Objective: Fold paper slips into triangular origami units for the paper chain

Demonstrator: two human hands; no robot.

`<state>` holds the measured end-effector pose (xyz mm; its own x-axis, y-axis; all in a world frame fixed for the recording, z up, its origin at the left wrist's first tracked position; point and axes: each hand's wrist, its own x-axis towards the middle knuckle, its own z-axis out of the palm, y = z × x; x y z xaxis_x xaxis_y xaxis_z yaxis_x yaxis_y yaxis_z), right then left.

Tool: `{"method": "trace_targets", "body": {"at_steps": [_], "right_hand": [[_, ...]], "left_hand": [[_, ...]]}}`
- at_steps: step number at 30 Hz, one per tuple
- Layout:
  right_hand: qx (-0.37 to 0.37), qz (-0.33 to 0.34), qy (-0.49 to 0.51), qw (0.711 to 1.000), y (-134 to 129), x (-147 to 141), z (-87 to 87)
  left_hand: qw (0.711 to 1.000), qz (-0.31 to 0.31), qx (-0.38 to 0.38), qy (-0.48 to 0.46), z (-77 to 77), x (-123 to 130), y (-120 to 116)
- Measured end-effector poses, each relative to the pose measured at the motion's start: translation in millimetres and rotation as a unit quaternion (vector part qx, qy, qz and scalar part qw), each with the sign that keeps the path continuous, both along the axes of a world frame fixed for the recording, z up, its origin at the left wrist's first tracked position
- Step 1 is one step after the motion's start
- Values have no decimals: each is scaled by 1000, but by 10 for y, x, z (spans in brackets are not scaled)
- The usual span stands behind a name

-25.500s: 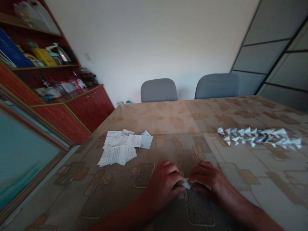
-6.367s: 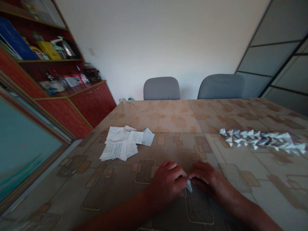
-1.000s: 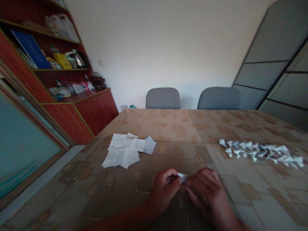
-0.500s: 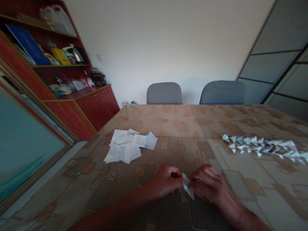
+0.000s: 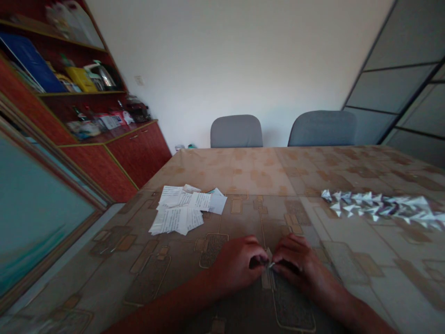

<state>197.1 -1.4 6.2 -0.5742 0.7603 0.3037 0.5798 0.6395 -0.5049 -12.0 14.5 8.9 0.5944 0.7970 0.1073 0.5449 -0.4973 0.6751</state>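
Just above the table, my left hand (image 5: 239,260) and my right hand (image 5: 301,263) meet fingertip to fingertip. Between them is a small folded piece of paper (image 5: 271,265), seen nearly edge-on and mostly covered by the fingers. Both hands are closed in a pinch on it. Ahead and to the left lies a loose pile of printed paper pieces (image 5: 181,208), overlapping one another. On the right, several folded paper pieces (image 5: 377,204) with pointed tips stand in rows.
A patterned cloth covers the table (image 5: 222,171). Beyond its far edge stand two grey chairs, the left chair (image 5: 236,131) and the right chair (image 5: 321,129). A red-brown cabinet (image 5: 137,150) with filled shelves is at the left, by a pale wall.
The folded paper has turned from showing a slanted face to nearly edge-on. My fingertips have drawn closer together around it. The camera view has shifted slightly.
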Motion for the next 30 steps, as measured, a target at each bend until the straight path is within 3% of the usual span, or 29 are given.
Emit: {"method": "trace_targets", "body": {"at_steps": [4, 12, 30], "right_hand": [[-15, -35, 18, 999, 10, -28, -28], [32, -88, -2, 996, 33, -63, -146], [53, -165, -37, 984, 12, -135, -177]], "left_hand": [[1000, 3, 1, 17, 4, 9, -5], [999, 35, 5, 25, 5, 33, -15], [992, 121, -23, 5, -28, 113, -97]]}}
